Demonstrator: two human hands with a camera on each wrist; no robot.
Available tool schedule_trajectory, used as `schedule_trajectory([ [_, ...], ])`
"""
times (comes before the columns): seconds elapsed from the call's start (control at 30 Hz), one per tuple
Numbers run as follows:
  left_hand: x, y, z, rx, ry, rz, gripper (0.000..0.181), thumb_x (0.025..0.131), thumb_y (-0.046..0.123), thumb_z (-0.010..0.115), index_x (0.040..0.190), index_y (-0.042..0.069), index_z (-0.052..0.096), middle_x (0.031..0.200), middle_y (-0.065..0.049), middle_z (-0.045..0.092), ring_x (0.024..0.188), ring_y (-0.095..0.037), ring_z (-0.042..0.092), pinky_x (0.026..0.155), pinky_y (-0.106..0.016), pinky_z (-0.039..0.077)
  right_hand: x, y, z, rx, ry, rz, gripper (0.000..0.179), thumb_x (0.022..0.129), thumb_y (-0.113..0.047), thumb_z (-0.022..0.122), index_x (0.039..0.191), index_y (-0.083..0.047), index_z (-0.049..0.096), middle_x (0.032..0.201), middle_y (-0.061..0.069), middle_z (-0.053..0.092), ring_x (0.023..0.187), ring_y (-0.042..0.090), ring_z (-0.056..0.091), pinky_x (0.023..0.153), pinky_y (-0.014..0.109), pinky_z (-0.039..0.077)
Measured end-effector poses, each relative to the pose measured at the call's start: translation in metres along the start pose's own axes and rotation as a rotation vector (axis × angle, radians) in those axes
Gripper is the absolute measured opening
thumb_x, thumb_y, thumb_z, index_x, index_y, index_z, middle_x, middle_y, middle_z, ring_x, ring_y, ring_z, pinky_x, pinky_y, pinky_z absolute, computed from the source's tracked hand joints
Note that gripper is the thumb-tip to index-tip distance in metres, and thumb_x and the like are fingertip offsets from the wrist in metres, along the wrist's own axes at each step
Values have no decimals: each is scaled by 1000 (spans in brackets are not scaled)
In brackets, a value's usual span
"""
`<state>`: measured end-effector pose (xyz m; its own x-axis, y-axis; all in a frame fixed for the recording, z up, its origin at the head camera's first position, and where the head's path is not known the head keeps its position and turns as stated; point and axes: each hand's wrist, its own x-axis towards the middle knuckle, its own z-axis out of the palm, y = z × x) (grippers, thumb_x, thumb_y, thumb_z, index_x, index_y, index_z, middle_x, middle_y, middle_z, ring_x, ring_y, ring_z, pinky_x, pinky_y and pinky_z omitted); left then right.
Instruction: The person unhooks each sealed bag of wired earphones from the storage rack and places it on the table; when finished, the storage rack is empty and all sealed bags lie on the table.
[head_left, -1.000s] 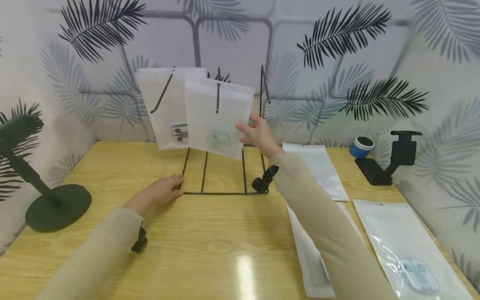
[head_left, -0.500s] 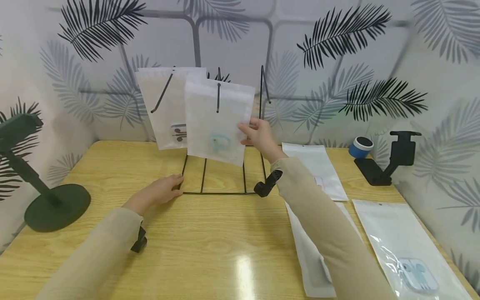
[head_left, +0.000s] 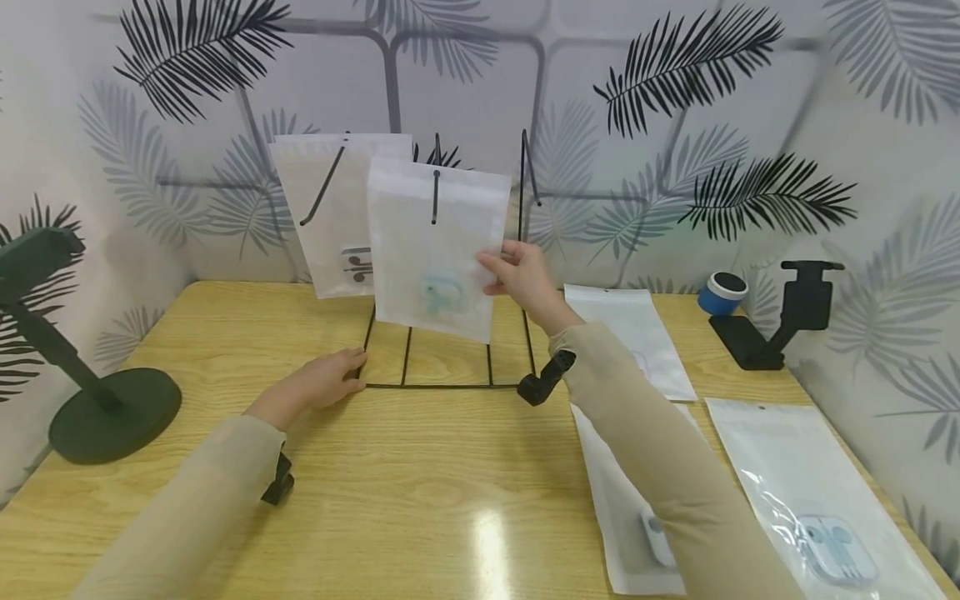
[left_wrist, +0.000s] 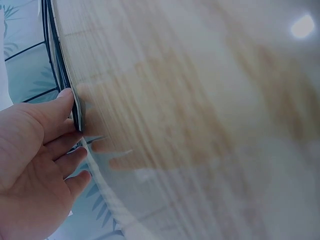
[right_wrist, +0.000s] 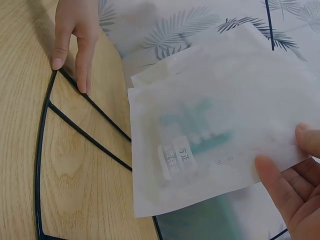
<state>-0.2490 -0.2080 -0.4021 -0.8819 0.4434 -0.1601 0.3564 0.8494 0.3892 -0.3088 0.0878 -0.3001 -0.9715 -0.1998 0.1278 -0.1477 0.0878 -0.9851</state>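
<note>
A black wire display rack (head_left: 427, 387) stands on the wooden table, with hooks reaching forward from its upper part. My left hand (head_left: 322, 381) grips the rack's front left corner, thumb over the wire in the left wrist view. From the middle hook hangs a white zip pouch (head_left: 405, 225) with a pale blue earphone case showing faintly through it. My right hand (head_left: 528, 279) pinches this pouch's right edge between thumb and fingers, also seen in the right wrist view. Beside it, more white pouches (head_left: 318, 183) hang on the left hook, dark earphones showing on one.
Several white earphone pouches (head_left: 780, 467) lie on the table at the right. A black phone stand (head_left: 806, 300) and a blue-and-white round container (head_left: 722, 293) stand at the back right. A dark green stand (head_left: 112, 408) is at the left. A patterned wall rises behind.
My right hand has shifted slightly right and down and closed on the pouch's edge. The pouch's lower end has swung down and a little right. My left hand stays on the rack corner.
</note>
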Motion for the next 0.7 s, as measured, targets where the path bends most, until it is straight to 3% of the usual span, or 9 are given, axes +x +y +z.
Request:
schedule_trajectory([
  [0.23,1,-1,0,-10,3,5,54,96,16,51,139,-10,30,143,-28,24,130,-44,22,105,-53,21,-11,-5,-4,-12,-17,-31,17,91,-11,59,98,5,61,109,17,62,63,17,63,69,33,55],
  [0.37,1,0,-1,-14,2,7,55,96,16,51,139,-10,29,144,-28,24,130,-44,22,105,-53,22,-16,-6,-6,-21,-27,-42,24,91,-11,59,108,7,60,105,17,63,63,15,63,68,33,55],
  [0.7,0,1,-1,-10,-13,1,55,96,16,50,139,-11,28,143,-29,22,129,-45,22,104,-54,22,-30,-7,-8,-63,-55,-49,22,91,-10,59,104,7,62,89,13,66,61,18,63,67,33,55],
])
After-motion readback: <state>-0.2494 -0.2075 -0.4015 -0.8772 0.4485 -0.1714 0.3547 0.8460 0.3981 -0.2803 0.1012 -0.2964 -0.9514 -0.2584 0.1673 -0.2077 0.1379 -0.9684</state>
